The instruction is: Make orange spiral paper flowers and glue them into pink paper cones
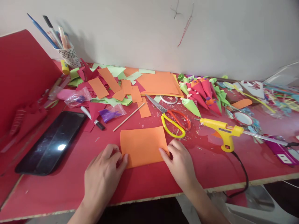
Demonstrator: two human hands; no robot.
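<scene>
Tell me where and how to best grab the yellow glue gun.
Probably by the handle, with your right hand coming in from your side: the glue gun lies with its handle pointing toward you and its nozzle pointing left. Keep clear of the nozzle, which might be hot.

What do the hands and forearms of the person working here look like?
The left hand and right hand are bare: no gloves, rings or bracelets show. Both forearms are bare too, without visible sleeves or a watch. Dark clothing shows between them at the bottom edge.
</scene>
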